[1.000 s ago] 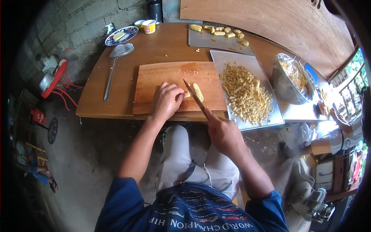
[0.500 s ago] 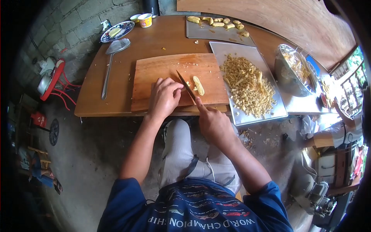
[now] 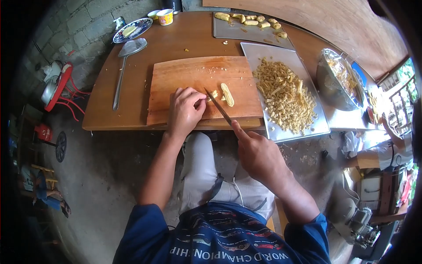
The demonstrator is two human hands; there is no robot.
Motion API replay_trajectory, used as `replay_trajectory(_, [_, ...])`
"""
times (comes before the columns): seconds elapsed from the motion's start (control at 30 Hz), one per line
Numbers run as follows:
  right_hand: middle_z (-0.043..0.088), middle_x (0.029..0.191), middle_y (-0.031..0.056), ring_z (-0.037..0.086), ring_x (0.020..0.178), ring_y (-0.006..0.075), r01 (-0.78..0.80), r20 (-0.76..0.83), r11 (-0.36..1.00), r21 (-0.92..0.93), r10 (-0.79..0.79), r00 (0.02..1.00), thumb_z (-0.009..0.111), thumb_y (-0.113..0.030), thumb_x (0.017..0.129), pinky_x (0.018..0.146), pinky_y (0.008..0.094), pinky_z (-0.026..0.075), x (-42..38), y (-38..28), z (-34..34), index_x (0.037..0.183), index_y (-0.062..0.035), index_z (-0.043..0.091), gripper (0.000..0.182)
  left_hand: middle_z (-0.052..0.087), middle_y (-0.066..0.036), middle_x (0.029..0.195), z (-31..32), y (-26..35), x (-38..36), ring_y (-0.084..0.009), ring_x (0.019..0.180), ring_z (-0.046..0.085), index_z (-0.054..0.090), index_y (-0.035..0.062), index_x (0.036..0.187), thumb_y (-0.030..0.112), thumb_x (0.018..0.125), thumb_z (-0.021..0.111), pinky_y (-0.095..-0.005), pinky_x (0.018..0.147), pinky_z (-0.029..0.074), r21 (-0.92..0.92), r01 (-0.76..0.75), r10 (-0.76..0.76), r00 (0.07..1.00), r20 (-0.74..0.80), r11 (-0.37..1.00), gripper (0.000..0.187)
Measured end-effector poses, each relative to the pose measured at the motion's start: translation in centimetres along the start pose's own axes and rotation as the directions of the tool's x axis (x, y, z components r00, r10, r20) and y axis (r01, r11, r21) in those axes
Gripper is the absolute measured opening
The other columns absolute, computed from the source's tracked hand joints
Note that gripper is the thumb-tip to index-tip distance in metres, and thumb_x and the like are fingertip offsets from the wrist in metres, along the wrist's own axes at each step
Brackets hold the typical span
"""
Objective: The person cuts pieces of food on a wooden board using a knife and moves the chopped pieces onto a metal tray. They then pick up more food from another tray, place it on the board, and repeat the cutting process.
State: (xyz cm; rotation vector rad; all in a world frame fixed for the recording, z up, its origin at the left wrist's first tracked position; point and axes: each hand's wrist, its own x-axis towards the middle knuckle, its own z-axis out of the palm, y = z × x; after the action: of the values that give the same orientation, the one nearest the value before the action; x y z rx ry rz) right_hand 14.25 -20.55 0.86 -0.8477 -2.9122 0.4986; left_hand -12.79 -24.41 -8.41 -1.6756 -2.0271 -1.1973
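My right hand [image 3: 259, 152] is wrapped round the handle of a knife [image 3: 219, 107], whose blade points up and left over the wooden cutting board [image 3: 176, 75]. Beside the tip lie small pale yellow pieces [image 3: 213, 94]. My left hand [image 3: 187, 108] rests on the board left of the blade, fingers curled together; what they hold, if anything, is hidden. Right of the blade lies a long pale yellow slice [image 3: 227, 95]. A metal tray [image 3: 318, 119] beside the board bears a heap of chopped yellow pieces [image 3: 285, 97].
A second tray [image 3: 224, 31] at the back holds several whole peeled pieces. A metal bowl [image 3: 329, 86] with plastic stands at the right, a long-handled ladle [image 3: 121, 83] at the left. A plate [image 3: 143, 27] and a cup [image 3: 165, 17] stand behind. Another person's hand [image 3: 392, 132] shows far right.
My right hand and the knife handle have moved right and down, away from my left hand. The blade now lies at a slightly different slant. The whole view has shifted a little.
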Motion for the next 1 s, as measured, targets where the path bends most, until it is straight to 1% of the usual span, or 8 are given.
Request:
replay_trajectory(0.17, [0.076,0.102,0.0232,0.079,0.085,0.0436,-0.048,0.056,0.999,-0.023,0.05,0.997,0.058,-0.01,0.101,0.074,0.0542,0.065,3.4,-0.2,2.5,0.166,-0.004,0.048,0.065,0.076,-0.006,0.098,0.0,0.1,0.1,-0.0316,0.098,0.068,0.082,0.0084,0.1,0.006,0.089,0.081,-0.0435,0.097,0.05,0.009,0.031,-0.031,1.0,0.002,0.999,0.011])
replay_trajectory(0.27, [0.076,0.1,0.0231,0.079,0.086,0.0439,-0.039,-0.037,0.999,-0.033,0.038,0.999,0.059,-0.012,0.102,0.074,0.0547,0.065,4.7,0.1,4.1,0.166,-0.0041,0.048,0.065,0.075,-0.005,0.096,-0.1,0.3,0.0,-0.0306,0.1,0.067,0.081,0.011,0.099,0.009,0.089,0.081,-0.0469,0.096,0.049,0.04,0.005,-0.004,1.0,-0.02,0.999,0.011])
replay_trajectory(0.43, [0.077,0.097,0.0227,0.078,0.085,0.0443,0.049,-0.156,0.996,0.079,-0.036,0.987,0.059,-0.013,0.102,0.074,0.0549,0.064,4.3,1.2,3.8,0.165,-0.0051,0.049,0.064,0.072,-0.006,0.101,-1.3,0.9,0.7,-0.0305,0.104,0.066,0.081,0.0107,0.098,0.008,0.089,0.081,-0.0486,0.098,0.046,0.06,0.1,-0.107,0.985,0.134,0.993,0.01])
replay_trajectory(0.53, [0.076,0.097,0.023,0.078,0.083,0.0443,0.038,-0.065,0.998,0.044,-0.035,0.997,0.06,-0.013,0.102,0.073,0.0544,0.065,2.6,1.0,2.1,0.165,-0.005,0.049,0.064,0.07,-0.006,0.104,-0.8,-0.1,0.2,-0.0309,0.106,0.065,0.08,0.0102,0.097,0.008,0.089,0.082,-0.048,0.098,0.046,0.085,0.022,-0.027,0.998,0.058,0.996,0.009])
replay_trajectory(0.67, [0.077,0.096,0.0219,0.078,0.081,0.0431,0.05,-0.061,0.996,0.069,-0.045,0.997,0.06,-0.012,0.102,0.073,0.0541,0.064,0.5,0.3,0.6,0.165,-0.0049,0.049,0.065,0.071,-0.006,0.103,-0.9,0.1,0.1,-0.0313,0.106,0.065,0.081,0.01,0.096,0.009,0.089,0.082,-0.048,0.098,0.046,0.077,0.035,-0.039,0.998,0.044,0.996,0.007])
replay_trajectory(0.83, [0.077,0.098,0.0211,0.079,0.082,0.0399,0.005,0.016,0.999,-0.042,-0.004,1.0,0.058,-0.013,0.103,0.073,0.054,0.065,1.1,-0.4,1.1,0.165,-0.0064,0.05,0.063,0.07,-0.006,0.103,-0.9,0.2,0.2,-0.0315,0.106,0.065,0.081,0.0098,0.097,0.009,0.089,0.082,-0.048,0.097,0.047,0.088,0.039,-0.044,0.997,0.059,0.995,0.008])
replay_trajectory(0.93, [0.077,0.098,0.0217,0.079,0.083,0.0401,-0.016,0.008,1.0,-0.017,0.017,1.0,0.058,-0.013,0.103,0.073,0.0537,0.065,3.6,-0.4,2.6,0.166,-0.0071,0.05,0.063,0.071,-0.006,0.103,-1.3,0.3,0.3,-0.0317,0.106,0.065,0.081,0.0099,0.097,0.009,0.089,0.082,-0.0477,0.097,0.048,0.089,0.033,-0.04,0.996,0.074,0.995,0.008])
replay_trajectory(1.0, [0.077,0.095,0.0225,0.079,0.083,0.0414,0.028,-0.094,0.999,0.023,-0.026,0.995,0.057,-0.013,0.103,0.074,0.055,0.065,4.9,0.7,4.2,0.165,-0.0075,0.051,0.062,0.071,-0.006,0.103,-1.8,0.0,0.3,-0.0318,0.106,0.065,0.081,0.0098,0.097,0.009,0.089,0.082,-0.0479,0.097,0.049,0.09,0.011,-0.019,0.996,0.089,0.996,0.008])
